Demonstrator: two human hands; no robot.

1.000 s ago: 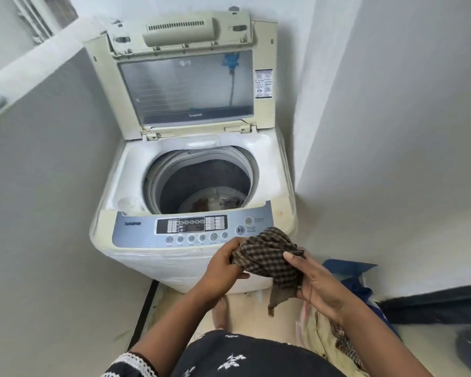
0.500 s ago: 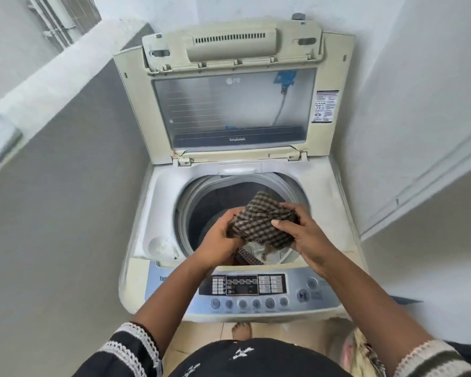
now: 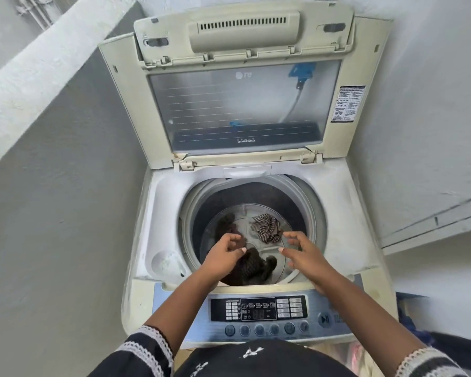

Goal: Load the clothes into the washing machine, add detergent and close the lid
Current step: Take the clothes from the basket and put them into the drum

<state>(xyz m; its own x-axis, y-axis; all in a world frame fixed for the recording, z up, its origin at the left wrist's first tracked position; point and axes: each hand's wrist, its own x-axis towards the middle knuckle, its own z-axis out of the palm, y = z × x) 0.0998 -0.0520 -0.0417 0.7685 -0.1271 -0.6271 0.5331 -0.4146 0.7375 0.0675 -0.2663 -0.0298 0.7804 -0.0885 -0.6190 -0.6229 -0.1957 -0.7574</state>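
Checked cloth (image 3: 252, 269) now down in drum (image 3: 307, 213)

Soft, even daylight fills the scene, brightest on the white rendered ledge (image 3: 46, 61) upper left, while wide-angle distortion bows the edges and motion blurs the two bare hands slightly.

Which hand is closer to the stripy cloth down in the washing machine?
The right hand. Its fingertips hover just beside the striped cloth's right edge, above it. The left hand is farther off to the cloth's left, over the dark checked cloth.
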